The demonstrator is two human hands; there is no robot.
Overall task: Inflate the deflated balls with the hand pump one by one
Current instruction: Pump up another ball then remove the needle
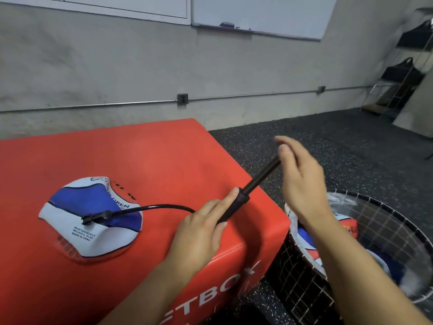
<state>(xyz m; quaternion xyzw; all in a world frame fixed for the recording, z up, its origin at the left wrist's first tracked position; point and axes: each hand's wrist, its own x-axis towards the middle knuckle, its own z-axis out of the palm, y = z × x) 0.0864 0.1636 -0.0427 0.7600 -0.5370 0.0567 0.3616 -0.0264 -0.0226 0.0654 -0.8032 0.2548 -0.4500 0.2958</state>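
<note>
Head view, collapsed blue-white ball (90,216) hosed to black pump (243,198), both hands' fingers (225,202) gripping pump.

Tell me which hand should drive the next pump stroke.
Right. The right hand already holds the extended plunger's far end, while the left hand grips the pump barrel, steadying it; its hose is plugged into the ball.

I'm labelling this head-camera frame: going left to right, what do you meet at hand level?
Deflated ball → hose → left hand → pump barrel → right hand on the pump handle → wire basket.
</note>
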